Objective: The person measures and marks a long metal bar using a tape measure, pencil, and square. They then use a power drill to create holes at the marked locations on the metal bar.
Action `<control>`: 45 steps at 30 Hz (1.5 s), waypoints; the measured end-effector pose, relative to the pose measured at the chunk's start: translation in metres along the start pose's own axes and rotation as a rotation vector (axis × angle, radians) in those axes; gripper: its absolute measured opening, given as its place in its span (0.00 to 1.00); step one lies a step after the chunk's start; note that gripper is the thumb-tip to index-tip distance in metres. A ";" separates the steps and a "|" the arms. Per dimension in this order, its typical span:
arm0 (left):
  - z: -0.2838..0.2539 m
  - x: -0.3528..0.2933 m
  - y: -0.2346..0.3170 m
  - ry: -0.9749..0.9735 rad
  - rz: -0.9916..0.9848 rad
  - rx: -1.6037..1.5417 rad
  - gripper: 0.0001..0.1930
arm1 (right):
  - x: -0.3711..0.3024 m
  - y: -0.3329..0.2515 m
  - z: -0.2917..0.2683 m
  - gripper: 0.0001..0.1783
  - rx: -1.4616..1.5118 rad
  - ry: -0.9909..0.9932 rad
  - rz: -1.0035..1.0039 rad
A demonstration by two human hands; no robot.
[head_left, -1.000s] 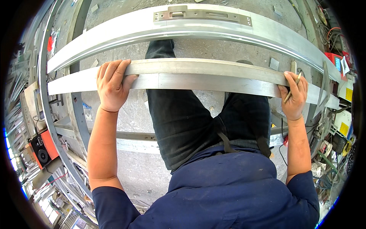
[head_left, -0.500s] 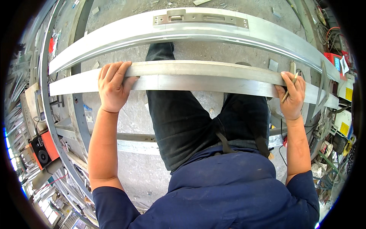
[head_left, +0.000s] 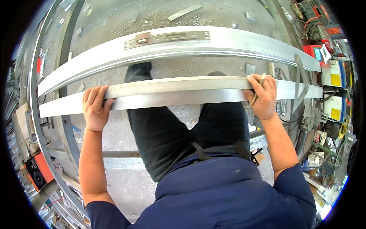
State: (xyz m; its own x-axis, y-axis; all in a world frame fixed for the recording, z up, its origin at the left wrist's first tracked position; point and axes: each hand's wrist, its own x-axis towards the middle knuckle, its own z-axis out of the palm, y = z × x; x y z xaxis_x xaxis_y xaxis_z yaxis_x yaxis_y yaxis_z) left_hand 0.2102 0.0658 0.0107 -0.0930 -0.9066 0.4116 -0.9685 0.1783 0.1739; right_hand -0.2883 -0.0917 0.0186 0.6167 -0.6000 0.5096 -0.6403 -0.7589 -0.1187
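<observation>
A long silvery metal profile (head_left: 175,97) lies crosswise before me, its ends over the side rails of a metal frame. My left hand (head_left: 95,108) is closed round it toward the left, fingers over the far edge and thumb on the near side. Further right, my right hand (head_left: 263,97) grips the same profile and also keeps a thin pencil-like stick (head_left: 259,87) between its fingers. Beyond lies a second, wider metal profile (head_left: 244,44), roughly parallel and apart from the first. On its top face rests a flat metal lock plate (head_left: 175,37) with slots and a raised block.
A grey metal frame rail (head_left: 65,45) runs along the left side. A metal square (head_left: 301,82) leans by the right ends of the profiles. Cables, a red device (head_left: 313,52) and white boxes (head_left: 332,73) crowd the right. An orange-black speaker-like box (head_left: 38,171) stands at left. Offcuts (head_left: 185,12) litter the floor.
The view has shifted, so the scene sits lower and further left. My right hand has slid left along the near profile, closer to my left hand. Both hands keep their hold.
</observation>
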 end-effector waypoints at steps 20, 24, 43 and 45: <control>0.002 0.000 -0.001 0.004 0.017 0.010 0.21 | 0.003 -0.002 -0.001 0.20 -0.003 0.031 -0.007; 0.001 0.002 0.000 0.007 0.024 0.012 0.21 | 0.003 -0.001 -0.002 0.20 -0.007 0.028 -0.013; 0.003 0.002 -0.001 0.012 0.007 0.026 0.22 | 0.002 -0.001 -0.002 0.20 -0.007 0.000 -0.002; 0.004 0.002 -0.002 0.031 0.016 0.020 0.22 | 0.002 -0.002 -0.002 0.20 -0.002 0.003 -0.003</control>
State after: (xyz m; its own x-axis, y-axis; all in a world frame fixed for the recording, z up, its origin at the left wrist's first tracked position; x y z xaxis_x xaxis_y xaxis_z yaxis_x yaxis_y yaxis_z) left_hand 0.2108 0.0626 0.0076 -0.1014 -0.8914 0.4418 -0.9713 0.1848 0.1498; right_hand -0.2865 -0.0914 0.0218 0.6169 -0.5973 0.5125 -0.6395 -0.7600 -0.1160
